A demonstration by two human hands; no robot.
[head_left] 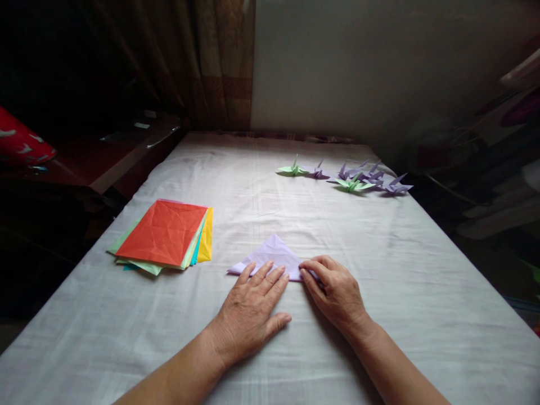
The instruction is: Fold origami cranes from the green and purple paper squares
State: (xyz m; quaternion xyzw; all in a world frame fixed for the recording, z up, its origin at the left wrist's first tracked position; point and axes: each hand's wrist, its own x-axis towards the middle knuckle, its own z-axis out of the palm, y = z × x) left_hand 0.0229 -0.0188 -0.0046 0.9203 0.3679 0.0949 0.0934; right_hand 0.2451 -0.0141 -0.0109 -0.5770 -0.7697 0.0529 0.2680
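A lilac sheet of paper folded into a triangle (273, 254) lies on the white cloth in front of me. My left hand (251, 306) rests flat on its near edge, fingers stretched out and spread. My right hand (334, 289) presses its fingertips down on the triangle's right corner, fingers together and curled. Neither hand lifts the paper.
A stack of coloured square sheets (164, 235), orange on top, lies to the left. Several folded paper cranes (353, 179), lilac and green, stand in a row at the back right. The white cloth (422, 292) covers the table; a curtain and wall stand behind.
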